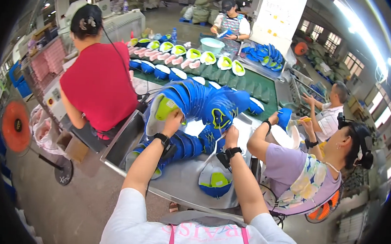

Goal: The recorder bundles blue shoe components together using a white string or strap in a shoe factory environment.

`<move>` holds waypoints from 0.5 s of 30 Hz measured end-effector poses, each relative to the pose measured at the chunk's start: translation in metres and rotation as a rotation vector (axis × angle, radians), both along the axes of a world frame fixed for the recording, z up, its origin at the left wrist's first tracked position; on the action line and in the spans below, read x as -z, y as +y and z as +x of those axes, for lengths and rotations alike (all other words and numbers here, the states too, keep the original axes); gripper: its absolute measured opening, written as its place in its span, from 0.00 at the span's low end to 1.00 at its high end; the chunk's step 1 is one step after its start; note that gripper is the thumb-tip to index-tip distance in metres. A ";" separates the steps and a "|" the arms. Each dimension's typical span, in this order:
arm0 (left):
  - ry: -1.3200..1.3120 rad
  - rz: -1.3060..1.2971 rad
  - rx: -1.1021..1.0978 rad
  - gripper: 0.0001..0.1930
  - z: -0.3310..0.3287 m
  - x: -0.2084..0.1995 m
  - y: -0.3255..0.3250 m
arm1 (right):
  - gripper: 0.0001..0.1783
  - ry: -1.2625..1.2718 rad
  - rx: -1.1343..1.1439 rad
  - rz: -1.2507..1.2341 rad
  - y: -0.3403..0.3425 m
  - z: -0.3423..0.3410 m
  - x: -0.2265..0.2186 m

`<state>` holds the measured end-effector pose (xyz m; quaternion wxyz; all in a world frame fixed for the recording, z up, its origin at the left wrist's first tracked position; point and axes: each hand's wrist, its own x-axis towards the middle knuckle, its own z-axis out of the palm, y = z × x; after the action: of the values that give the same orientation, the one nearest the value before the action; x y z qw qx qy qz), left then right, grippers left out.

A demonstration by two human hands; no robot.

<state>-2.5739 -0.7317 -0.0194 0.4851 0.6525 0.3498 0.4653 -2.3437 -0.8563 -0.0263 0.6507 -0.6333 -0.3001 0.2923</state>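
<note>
Long curved stacks of nested blue shoe uppers [190, 95] lie on the metal table in front of me. At the stack's left end, my left hand [173, 122] is closed on a shoe upper with a lime-green lining [164, 107]. To the right, my right hand [232, 136] is closed at the edge of a blue shoe upper with a lime-trimmed opening [221, 118]; its fingertips are partly hidden. A thin white strip [209, 157] hangs near that hand. Below it, a single blue and lime upper [215, 180] rests apart on the table.
The metal table's front edge [174, 198] runs close to me. Beyond, a green conveyor [269, 88] carries rows of shoe parts. A person in red [99, 80] works at left, one in lilac [289, 169] at right; others work farther off. An orange fan [16, 126] stands left.
</note>
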 end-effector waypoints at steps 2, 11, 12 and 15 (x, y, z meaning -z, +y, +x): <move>0.307 0.047 0.125 0.13 0.038 0.052 0.040 | 0.15 -0.827 0.062 -0.337 0.007 0.068 0.091; 0.098 -0.167 -0.287 0.21 0.035 0.064 0.065 | 0.25 -0.873 -0.001 -0.867 -0.031 0.062 0.054; 0.102 -0.161 -0.286 0.21 0.036 0.045 0.044 | 0.25 -0.911 0.029 -0.807 -0.033 0.048 0.029; 0.104 0.137 0.094 0.31 0.071 0.011 -0.031 | 0.16 -1.272 0.099 -0.379 -0.049 0.028 -0.012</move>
<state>-2.5025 -0.7625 -0.0306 0.4421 0.7230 0.3109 0.4304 -2.3155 -0.9054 -0.0138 0.2367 -0.7989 -0.5395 -0.1209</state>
